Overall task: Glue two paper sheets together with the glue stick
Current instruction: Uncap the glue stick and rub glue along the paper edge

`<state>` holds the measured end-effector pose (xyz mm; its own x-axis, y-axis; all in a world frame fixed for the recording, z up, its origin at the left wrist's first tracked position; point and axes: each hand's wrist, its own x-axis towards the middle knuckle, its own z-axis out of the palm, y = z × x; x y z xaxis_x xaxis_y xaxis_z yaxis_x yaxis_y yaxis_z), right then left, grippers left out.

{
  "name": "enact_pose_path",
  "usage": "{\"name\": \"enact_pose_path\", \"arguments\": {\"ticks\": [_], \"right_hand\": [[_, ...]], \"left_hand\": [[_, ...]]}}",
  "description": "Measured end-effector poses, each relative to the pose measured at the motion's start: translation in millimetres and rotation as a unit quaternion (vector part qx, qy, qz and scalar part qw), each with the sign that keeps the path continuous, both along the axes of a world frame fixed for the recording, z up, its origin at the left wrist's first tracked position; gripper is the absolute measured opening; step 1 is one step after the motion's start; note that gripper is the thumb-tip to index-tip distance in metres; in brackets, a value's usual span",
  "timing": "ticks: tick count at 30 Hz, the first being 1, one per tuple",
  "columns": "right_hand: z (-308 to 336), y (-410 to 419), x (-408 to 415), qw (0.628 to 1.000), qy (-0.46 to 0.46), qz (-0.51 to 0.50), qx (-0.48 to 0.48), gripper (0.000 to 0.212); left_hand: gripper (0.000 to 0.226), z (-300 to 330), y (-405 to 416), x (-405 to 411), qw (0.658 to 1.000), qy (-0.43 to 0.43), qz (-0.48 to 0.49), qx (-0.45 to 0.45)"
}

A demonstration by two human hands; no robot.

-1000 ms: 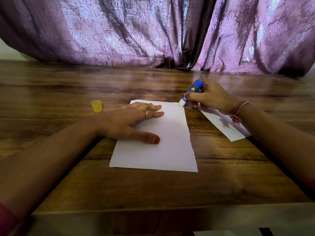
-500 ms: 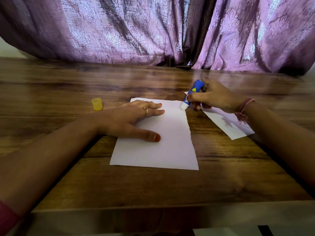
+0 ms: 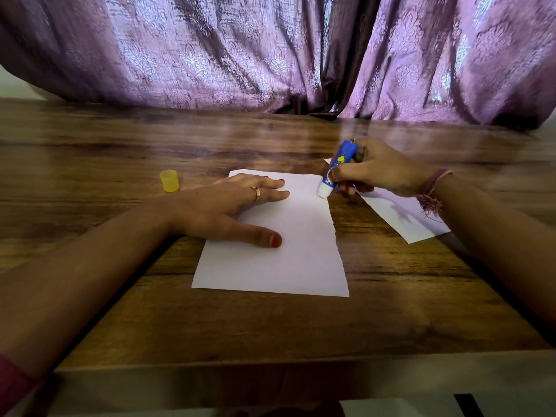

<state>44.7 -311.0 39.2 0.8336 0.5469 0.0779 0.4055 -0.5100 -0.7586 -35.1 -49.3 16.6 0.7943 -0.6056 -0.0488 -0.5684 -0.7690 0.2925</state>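
L hand (image 3: pixel 222 206) flat on sheet (image 3: pixel 288 254); R hand (image 3: pixel 379 173) grips glue stick (image 3: pixel 335 171), tip at sheet's far-R corner.

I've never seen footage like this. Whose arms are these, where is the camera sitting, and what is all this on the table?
There is no machine here: these are a person's two bare arms, filmed by a wide-angle camera worn on the head, looking forward and down. That is why the arms seem to reach in from the bottom corners.

On the wooden table lies a white paper sheet. The left hand rests flat on it, pinning it down. The right hand holds a blue glue stick tilted, its white tip at the sheet's far right corner. A second sheet lies partly under that hand and wrist. The small yellow cap stands apart on the left, probably the glue stick's. Behind the table hangs a purple curtain.
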Motion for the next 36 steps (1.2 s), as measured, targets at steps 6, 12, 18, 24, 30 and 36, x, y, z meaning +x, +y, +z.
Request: {"name": "enact_pose_path", "arguments": {"ticks": [6,12,18,24,30,36], "right_hand": [[-1.3,-0.7,-1.2,1.000,0.014,0.017,-0.003,0.012],[0.3,-0.3,-1.3,1.000,0.006,0.013,-0.004,0.014],[1.5,-0.5,-6.8,0.998,0.029,0.044,-0.023,0.013],[3.8,0.1,-7.9,0.999,0.019,0.029,-0.022,0.014],[3.9,1.1,-11.5,0.997,0.028,0.060,-0.034,0.009],[7.3,0.0,-15.6,0.992,0.047,0.106,-0.049,0.020]], "left_hand": [[0.094,0.8,-0.6,-0.7,1.000,-0.005,0.008,0.007],[0.089,-1.2,0.0,1.3,1.000,-0.012,0.009,0.014],[0.095,-1.8,1.4,2.4,1.000,-0.006,0.011,0.009],[0.090,-2.8,1.5,3.3,1.000,-0.008,0.008,0.005],[0.092,-2.4,0.6,3.0,1.000,-0.008,0.006,0.013],[0.088,-2.5,0.3,3.2,1.000,-0.012,0.008,0.015]]}}
